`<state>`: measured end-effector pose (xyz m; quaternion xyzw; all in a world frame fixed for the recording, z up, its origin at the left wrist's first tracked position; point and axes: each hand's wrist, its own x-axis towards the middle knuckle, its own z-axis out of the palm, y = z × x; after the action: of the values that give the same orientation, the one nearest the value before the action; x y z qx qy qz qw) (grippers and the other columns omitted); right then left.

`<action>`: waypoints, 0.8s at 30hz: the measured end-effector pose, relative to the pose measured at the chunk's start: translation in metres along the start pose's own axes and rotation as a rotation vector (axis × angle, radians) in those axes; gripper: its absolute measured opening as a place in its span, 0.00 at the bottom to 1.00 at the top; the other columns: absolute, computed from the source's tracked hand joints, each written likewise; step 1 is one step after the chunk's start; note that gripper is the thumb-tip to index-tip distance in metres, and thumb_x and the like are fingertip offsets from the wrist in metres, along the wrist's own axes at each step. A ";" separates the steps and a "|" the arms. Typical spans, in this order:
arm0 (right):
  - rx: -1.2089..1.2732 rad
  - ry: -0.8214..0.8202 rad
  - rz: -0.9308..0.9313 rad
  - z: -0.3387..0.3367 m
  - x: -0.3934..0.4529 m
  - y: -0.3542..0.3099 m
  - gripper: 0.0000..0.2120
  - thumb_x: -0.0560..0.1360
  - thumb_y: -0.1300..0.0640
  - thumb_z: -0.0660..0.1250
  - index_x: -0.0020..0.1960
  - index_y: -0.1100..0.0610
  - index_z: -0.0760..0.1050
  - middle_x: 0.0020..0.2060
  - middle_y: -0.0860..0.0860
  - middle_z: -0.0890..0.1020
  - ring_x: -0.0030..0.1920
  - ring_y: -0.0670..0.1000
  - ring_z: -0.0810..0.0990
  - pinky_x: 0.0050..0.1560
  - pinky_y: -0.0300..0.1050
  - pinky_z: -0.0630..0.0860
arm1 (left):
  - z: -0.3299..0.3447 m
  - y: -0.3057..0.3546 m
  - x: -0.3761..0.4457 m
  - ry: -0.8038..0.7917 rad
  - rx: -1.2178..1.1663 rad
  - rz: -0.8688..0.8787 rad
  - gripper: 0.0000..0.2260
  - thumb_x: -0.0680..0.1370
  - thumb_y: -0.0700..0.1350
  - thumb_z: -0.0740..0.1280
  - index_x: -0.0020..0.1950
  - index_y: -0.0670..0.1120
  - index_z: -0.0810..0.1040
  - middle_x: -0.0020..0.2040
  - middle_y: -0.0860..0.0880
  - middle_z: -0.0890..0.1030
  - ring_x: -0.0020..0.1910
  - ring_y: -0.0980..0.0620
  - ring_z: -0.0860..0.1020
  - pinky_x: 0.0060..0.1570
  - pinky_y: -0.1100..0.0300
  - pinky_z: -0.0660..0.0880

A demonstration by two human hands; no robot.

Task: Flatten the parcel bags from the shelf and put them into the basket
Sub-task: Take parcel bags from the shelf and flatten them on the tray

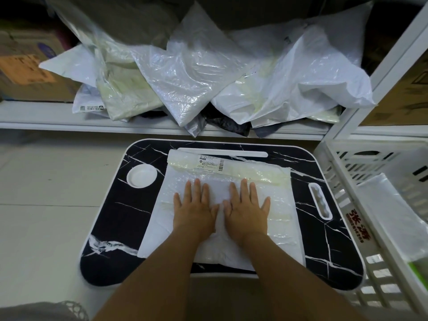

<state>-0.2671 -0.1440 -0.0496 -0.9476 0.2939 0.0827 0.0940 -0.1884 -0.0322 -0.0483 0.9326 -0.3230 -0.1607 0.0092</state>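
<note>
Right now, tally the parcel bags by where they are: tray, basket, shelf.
Under both hands on the tray: 1, the white parcel bag
In the basket: 1 visible, a flattened bag
On the shelf: a crumpled pile, overlapping, cannot count
Total countable: 2

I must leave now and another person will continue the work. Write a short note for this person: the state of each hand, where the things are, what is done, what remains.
Left hand: open, flat, pressing the parcel bag.
Right hand: open, flat, pressing the same bag beside the left hand.
The bag lies on the black marble-pattern lap table, label end away from you.
Done: at least one flat white bag already lies in the white basket at the right.
Left: finish smoothing this bag and put it into the basket, then take on the pile of crumpled bags on the shelf ahead.
</note>
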 end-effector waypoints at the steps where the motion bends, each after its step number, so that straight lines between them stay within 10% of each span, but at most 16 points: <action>1: 0.004 -0.011 -0.004 -0.001 0.001 0.001 0.27 0.82 0.43 0.38 0.79 0.48 0.37 0.78 0.51 0.38 0.77 0.53 0.36 0.74 0.65 0.40 | -0.001 -0.001 -0.001 -0.006 0.000 -0.009 0.29 0.82 0.59 0.41 0.78 0.46 0.37 0.78 0.45 0.36 0.76 0.43 0.36 0.75 0.42 0.42; 10: 0.012 0.098 -0.008 -0.017 -0.009 -0.001 0.22 0.80 0.56 0.57 0.73 0.53 0.58 0.72 0.58 0.62 0.73 0.57 0.59 0.71 0.55 0.63 | -0.029 -0.009 -0.017 -0.054 -0.012 -0.187 0.28 0.82 0.49 0.54 0.78 0.49 0.43 0.78 0.42 0.43 0.76 0.36 0.46 0.70 0.40 0.58; 24: -0.009 0.011 0.021 0.010 -0.052 -0.011 0.27 0.79 0.41 0.33 0.78 0.44 0.38 0.78 0.53 0.38 0.77 0.57 0.36 0.71 0.70 0.41 | 0.001 0.000 -0.045 -0.080 0.233 0.100 0.30 0.81 0.62 0.42 0.76 0.53 0.31 0.76 0.43 0.31 0.75 0.40 0.34 0.71 0.35 0.45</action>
<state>-0.3044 -0.1042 -0.0469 -0.9454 0.3037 0.0795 0.0874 -0.2218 -0.0052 -0.0358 0.9029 -0.3858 -0.1585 -0.1041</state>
